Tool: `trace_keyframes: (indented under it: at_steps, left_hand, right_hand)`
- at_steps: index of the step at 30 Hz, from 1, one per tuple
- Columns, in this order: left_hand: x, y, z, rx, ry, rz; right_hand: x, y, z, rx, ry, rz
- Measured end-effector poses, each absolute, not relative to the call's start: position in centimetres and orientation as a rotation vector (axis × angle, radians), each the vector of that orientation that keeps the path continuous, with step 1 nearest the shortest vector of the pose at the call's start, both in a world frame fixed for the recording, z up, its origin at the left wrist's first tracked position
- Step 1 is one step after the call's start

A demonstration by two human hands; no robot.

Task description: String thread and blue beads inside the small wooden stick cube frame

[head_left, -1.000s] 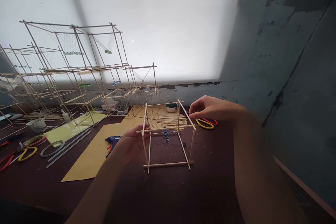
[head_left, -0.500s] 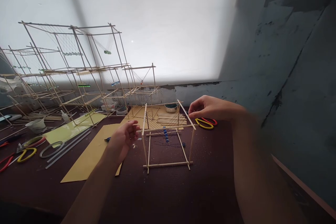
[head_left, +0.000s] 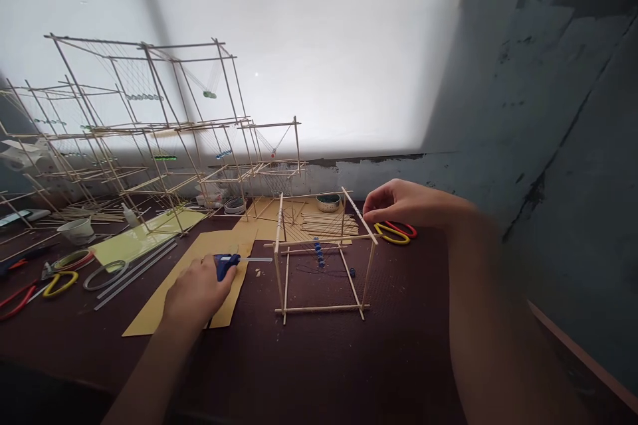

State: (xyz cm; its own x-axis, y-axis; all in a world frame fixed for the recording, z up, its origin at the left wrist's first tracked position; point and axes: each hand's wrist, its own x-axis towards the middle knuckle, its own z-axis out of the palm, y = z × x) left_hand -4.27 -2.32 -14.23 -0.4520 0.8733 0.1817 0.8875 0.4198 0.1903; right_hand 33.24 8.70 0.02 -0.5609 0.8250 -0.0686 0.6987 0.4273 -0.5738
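A cube-shaped frame of thin wooden sticks [head_left: 322,309] stands on the dark table before me. Inside it a row of blue marbles [head_left: 319,252] hangs on threads, and a loose blue marble [head_left: 352,273] is low at the right. My left hand [head_left: 197,292] is closed round a blue hot glue gun [head_left: 226,267], whose clear glue stick [head_left: 256,259] points at the frame's left side. Beside the frame's upper right stick, my right hand [head_left: 399,206] has its fingertips pinched together; what they hold, if anything, is too small to make out.
Behind the right hand lie scissors with yellow and red handles [head_left: 393,234]. Wooden sticks [head_left: 326,223] and a small bowl [head_left: 327,202] are at the back. A large stick structure with hanging marbles [head_left: 164,123] fills the left. Cardboard [head_left: 149,319], a cup [head_left: 77,231] and more scissors [head_left: 60,284] lie there.
My left hand has moved left and down from the frame's left side and taken hold of the glue gun. My right hand stays pinched beside the frame. The view has shifted slightly.
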Motion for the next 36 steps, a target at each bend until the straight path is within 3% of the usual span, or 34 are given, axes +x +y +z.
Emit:
trace_keyframes:
  at_steps: [6,12,17,19,21,24,26,32,36]
  left_hand:
    - [-5.0,-3.1,-19.1,-1.635,-2.523,-0.174]
    - [-4.5,-3.5,-19.5,-1.548,-2.385,-0.57]
    - [-4.8,-3.5,-17.9,-1.415,-2.624,-0.596]
    - [-5.2,-3.4,-17.1,-1.345,-2.702,-0.873]
    - [-5.5,-3.3,-16.0,-1.346,-2.625,-1.428]
    - [-4.9,-3.4,-13.1,-1.373,-2.205,-2.329]
    - [-3.8,-3.9,-10.2,-1.44,-2.001,-2.66]
    - [2.5,-5.2,-2.2,-1.98,-1.644,-3.07]
    - [7.2,-3.0,-0.8,-2.558,-1.695,-2.881]
  right_hand:
    - [33.2,8.8,-0.1,-1.315,-2.45,0.837]
    - [33.5,9.3,-0.4,-1.307,-2.449,0.923]
    - [33.5,9.3,-0.4,-1.314,-2.452,0.93]
    - [33.5,9.1,-0.3,-1.325,-2.449,0.911]
    - [33.3,9.0,-0.1,-1.323,-2.449,0.874]
    - [33.2,8.8,-0.1,-1.317,-2.456,0.848]
    - [33.2,8.8,-0.1,-1.313,-2.458,0.842]
    - [33.5,9.0,-0.3,-1.296,-2.471,0.85]
    - [33.4,8.7,0.0,-1.267,-2.476,0.854]
